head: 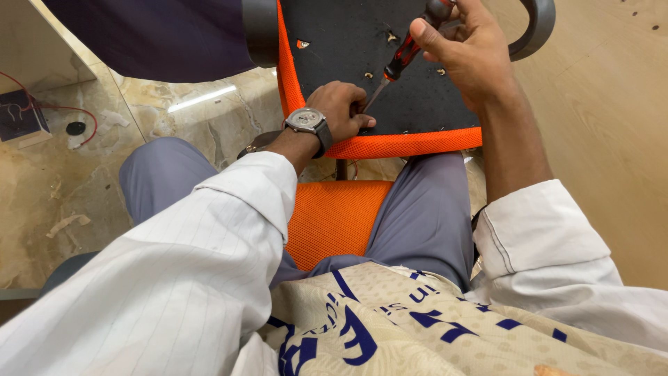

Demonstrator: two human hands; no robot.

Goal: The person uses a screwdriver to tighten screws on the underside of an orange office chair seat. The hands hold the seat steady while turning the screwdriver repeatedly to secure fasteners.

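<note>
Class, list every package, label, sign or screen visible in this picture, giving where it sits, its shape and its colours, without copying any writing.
Printed cloth: across the person's lap at the bottom, cream with dark blue lettering.
Small tag: on the black underside of the chair seat, upper middle, tiny, orange and pale.
No packages, signs or screens show.

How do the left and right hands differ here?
The left hand rests low on the black chair underside at the screwdriver's tip; the right hand is raised, wrapped round the red-and-black screwdriver handle. The left wrist bears a watch; the right wrist is bare. Both arms wear white sleeves pushed back.
</note>
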